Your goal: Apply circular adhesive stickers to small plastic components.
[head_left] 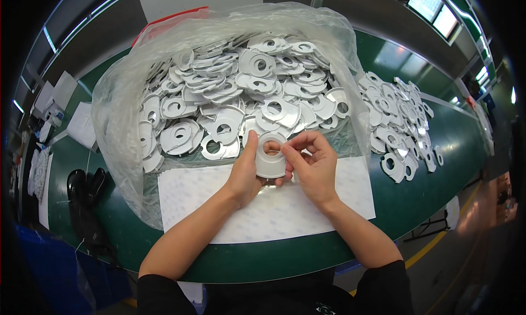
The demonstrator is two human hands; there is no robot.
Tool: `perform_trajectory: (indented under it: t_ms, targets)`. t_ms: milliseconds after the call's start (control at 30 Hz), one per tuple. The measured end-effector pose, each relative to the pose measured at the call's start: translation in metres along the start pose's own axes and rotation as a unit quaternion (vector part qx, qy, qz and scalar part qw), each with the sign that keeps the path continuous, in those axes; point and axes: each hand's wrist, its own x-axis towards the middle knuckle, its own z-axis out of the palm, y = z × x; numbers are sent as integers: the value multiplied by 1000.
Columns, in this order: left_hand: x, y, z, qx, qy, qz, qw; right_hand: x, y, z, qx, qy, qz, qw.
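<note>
A flat silver-grey plate with a round hole (271,166) is held up over the white paper, its broad side toward me. My left hand (243,172) is closed on it, the thumb along its left edge and the fingers behind, partly seen through the hole. My right hand (319,169) pinches the right edge near the hole between thumb and forefinger. Just beyond both hands, a large heap of similar plates (227,120) fills an opened clear plastic bag (118,109).
White paper sheets (246,222) lie on the green table (263,259) under my forearms. More loose plates (390,137) are spread to the right of the bag. A black item, perhaps a glove or pouch (87,216), lies at the left edge, near a white packet (82,126).
</note>
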Motion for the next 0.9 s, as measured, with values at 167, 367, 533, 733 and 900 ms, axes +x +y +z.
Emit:
perform_trajectory:
  t_ms: [167, 367, 533, 733, 900]
  targets:
    - [-1, 1, 2, 11, 21, 11, 1000, -2, -5, 2, -20, -1, 8, 1000]
    - [0, -1, -3, 50, 30, 8, 998, 1, 6, -6, -312, 15, -261, 913]
    - [-2, -1, 1, 38, 61, 22, 997, 0, 2, -10, -443, -2, -358, 822]
    - [-2, 1, 6, 8, 87, 50, 995, -4, -10, -1, -528, 27, -398, 750]
    - [-6, 3, 6, 28, 66, 54, 996, 1, -13, -4, -381, 31, -257, 888]
